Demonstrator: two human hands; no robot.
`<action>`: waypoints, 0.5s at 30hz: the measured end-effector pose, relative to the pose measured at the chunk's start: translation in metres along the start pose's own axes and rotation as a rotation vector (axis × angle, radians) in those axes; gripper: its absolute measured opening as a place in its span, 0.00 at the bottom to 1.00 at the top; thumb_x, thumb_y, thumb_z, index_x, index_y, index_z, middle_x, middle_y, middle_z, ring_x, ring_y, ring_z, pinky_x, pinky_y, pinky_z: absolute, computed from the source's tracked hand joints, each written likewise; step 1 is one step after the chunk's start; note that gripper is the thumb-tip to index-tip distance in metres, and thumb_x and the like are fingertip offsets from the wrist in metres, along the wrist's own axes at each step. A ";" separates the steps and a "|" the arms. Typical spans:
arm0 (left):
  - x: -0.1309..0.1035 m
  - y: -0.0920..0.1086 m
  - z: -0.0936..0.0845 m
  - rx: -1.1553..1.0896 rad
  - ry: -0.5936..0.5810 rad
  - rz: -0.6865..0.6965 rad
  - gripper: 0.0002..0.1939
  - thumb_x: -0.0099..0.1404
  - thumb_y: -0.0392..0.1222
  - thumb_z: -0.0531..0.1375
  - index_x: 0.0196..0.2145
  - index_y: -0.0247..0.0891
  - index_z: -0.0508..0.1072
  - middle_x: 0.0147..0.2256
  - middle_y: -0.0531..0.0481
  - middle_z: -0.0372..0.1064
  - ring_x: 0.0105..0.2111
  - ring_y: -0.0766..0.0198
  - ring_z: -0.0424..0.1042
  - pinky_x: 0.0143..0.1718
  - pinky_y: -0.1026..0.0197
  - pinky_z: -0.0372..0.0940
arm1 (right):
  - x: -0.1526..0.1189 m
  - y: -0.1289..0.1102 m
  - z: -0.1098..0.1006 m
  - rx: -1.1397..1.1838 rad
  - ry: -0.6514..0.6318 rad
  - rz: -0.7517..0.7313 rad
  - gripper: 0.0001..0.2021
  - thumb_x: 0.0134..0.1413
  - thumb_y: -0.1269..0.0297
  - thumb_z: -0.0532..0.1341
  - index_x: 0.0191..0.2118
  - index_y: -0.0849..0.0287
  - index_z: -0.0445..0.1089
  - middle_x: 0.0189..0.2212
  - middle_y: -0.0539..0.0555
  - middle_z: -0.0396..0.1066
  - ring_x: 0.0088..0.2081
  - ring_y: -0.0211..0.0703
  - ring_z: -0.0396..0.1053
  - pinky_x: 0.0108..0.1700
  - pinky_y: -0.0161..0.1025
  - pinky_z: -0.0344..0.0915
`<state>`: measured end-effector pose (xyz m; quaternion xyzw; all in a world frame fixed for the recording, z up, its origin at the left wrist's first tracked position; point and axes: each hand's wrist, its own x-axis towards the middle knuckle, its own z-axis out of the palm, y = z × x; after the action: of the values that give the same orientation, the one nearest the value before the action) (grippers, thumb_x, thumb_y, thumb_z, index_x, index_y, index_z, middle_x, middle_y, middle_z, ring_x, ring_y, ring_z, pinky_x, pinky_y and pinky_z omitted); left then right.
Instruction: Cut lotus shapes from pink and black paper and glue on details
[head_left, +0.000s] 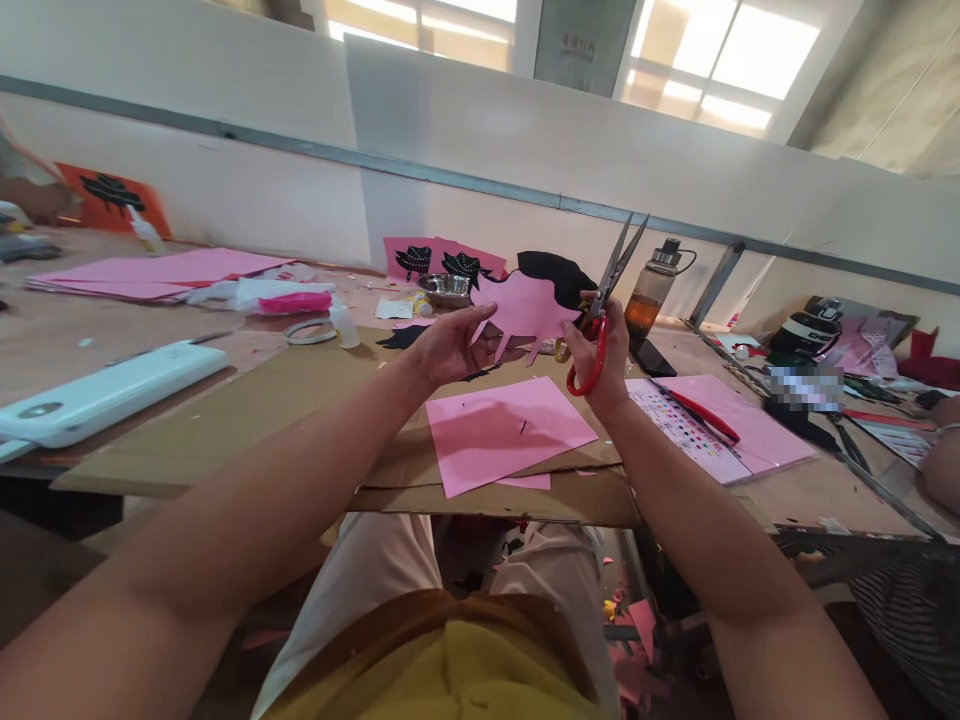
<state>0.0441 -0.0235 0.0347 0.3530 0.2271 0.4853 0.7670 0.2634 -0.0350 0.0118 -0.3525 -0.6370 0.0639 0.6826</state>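
A pink paper cutout (pixel 519 303) with narrow legs along its lower edge is held up over the table. My left hand (pixel 452 345) pinches it at its left side, thumb in front. In my right hand (pixel 613 355) are red-handled scissors (pixel 589 368), their blades pointing up and slightly parted. The thumb of that hand also touches the cutout's right edge. Black paper (pixel 551 268) shows right behind the cutout; whether a hand holds it too, I cannot tell. Below both hands, a pink sheet (pixel 510 435) with small dark scraps lies on brown cardboard (pixel 300 400).
Left lie a white elongated device (pixel 112 390), a tape roll (pixel 309 331) and a glue bottle (pixel 345 326). A metal bowl (pixel 445 290) stands behind. To the right are a drink bottle (pixel 654 290), a phone (pixel 652 357) and a red pen-like tool (pixel 705 415). Other people sit at both sides.
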 end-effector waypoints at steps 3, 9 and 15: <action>0.000 0.000 -0.002 0.077 -0.006 -0.020 0.09 0.74 0.38 0.61 0.40 0.35 0.81 0.28 0.41 0.83 0.35 0.49 0.87 0.51 0.43 0.81 | -0.001 -0.009 -0.002 -0.001 -0.059 0.024 0.16 0.58 0.61 0.68 0.51 0.50 0.68 0.36 0.49 0.68 0.32 0.41 0.65 0.38 0.42 0.72; 0.007 -0.006 -0.004 0.097 0.038 0.054 0.03 0.71 0.37 0.68 0.39 0.35 0.81 0.24 0.43 0.80 0.35 0.47 0.87 0.46 0.50 0.83 | -0.003 -0.017 0.001 0.080 -0.092 0.014 0.17 0.57 0.61 0.69 0.51 0.52 0.68 0.35 0.48 0.68 0.33 0.40 0.66 0.39 0.43 0.70; 0.012 0.001 0.005 -0.095 0.166 0.328 0.09 0.73 0.37 0.69 0.49 0.34 0.78 0.32 0.46 0.84 0.37 0.53 0.88 0.48 0.53 0.83 | -0.003 -0.007 0.003 0.152 -0.229 0.216 0.20 0.63 0.48 0.67 0.53 0.52 0.66 0.31 0.45 0.66 0.32 0.40 0.68 0.36 0.40 0.69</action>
<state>0.0523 -0.0141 0.0386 0.3073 0.2057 0.6416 0.6720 0.2576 -0.0413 0.0129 -0.3568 -0.6623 0.2245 0.6194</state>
